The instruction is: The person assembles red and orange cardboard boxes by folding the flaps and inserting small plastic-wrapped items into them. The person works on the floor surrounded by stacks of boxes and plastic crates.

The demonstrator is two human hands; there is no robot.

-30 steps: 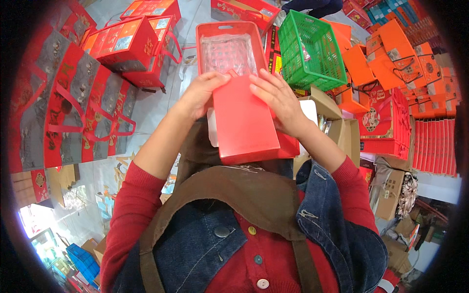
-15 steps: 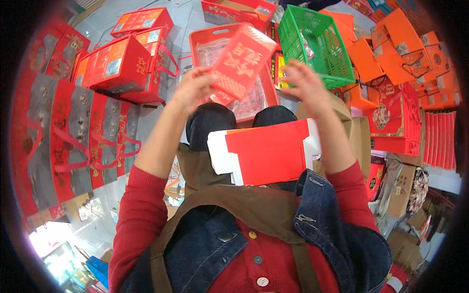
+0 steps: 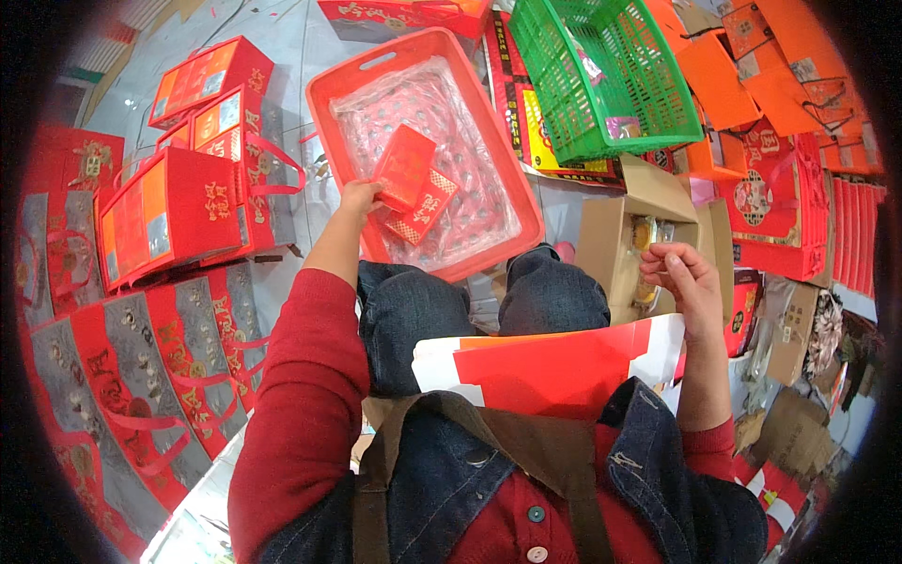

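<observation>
My left hand (image 3: 360, 197) is closed on the edge of a small red box (image 3: 410, 158), holding it over the red plastic tray (image 3: 528, 202). Beneath it lies another red box (image 3: 434, 203) with a gold pattern, on the clear plastic sheeting (image 3: 479, 132) in the tray. Over an open cardboard carton (image 3: 601, 235), my right hand (image 3: 691, 282) has its fingers bent and apart, nothing visible in them. Inside that carton are small clear-wrapped pieces (image 3: 645, 233). Across my lap lies a stack of flat red-and-white carton blanks (image 3: 536, 371).
A green plastic crate (image 3: 648, 94) stands beyond the carton. Red gift boxes with handles (image 3: 174, 216) and grey-and-red bags (image 3: 141, 367) fill the left. Orange bags (image 3: 719, 85) and red gift bags (image 3: 766, 207) are stacked at the right.
My left hand has lowered the red box into the tray area. The right hand has moved down and right to the carton. My view has shifted, showing more of the tray.
</observation>
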